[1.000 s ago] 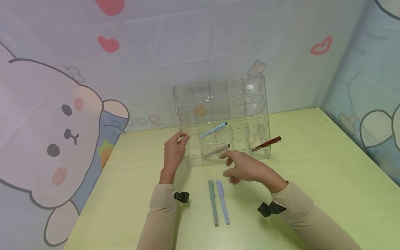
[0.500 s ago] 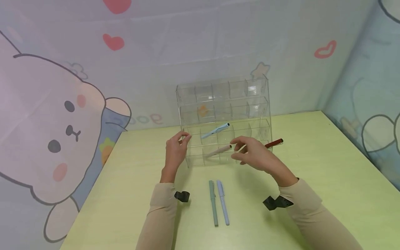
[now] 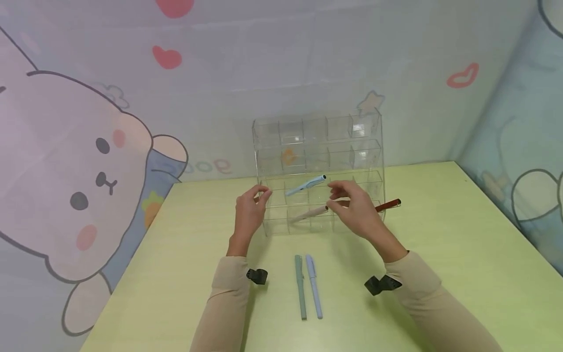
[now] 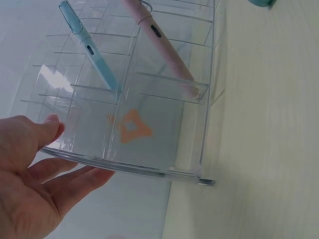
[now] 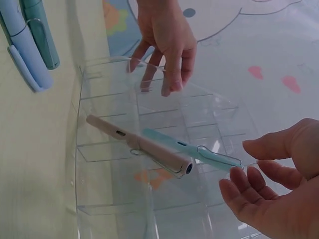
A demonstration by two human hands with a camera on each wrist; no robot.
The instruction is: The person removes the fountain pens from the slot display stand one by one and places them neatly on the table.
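Observation:
A clear tiered pen rack [image 3: 316,143] stands at the back of the table. My left hand [image 3: 249,210] grips its left side panel, thumb on one face and fingers on the other in the left wrist view. A light blue pen [image 3: 306,185] leans in a lower tier, and a pale pink pen [image 3: 310,213] leans in the tier below. My right hand [image 3: 356,208] is in front of the rack with nothing between thumb and fingers. In the right wrist view its fingertips are right at the cap end of the light blue pen [image 5: 197,152].
A dark red pen [image 3: 389,205] sticks out at the rack's lower right, partly behind my right hand. A green pen [image 3: 301,287] and a lavender pen [image 3: 314,286] lie side by side on the yellow-green table [image 3: 462,234]. A printed cloth [image 3: 220,98] hangs behind.
My right hand has risen from low before the bottom tier to beside the light blue pen's cap. My left hand keeps its grip on the rack. The view has shifted slightly.

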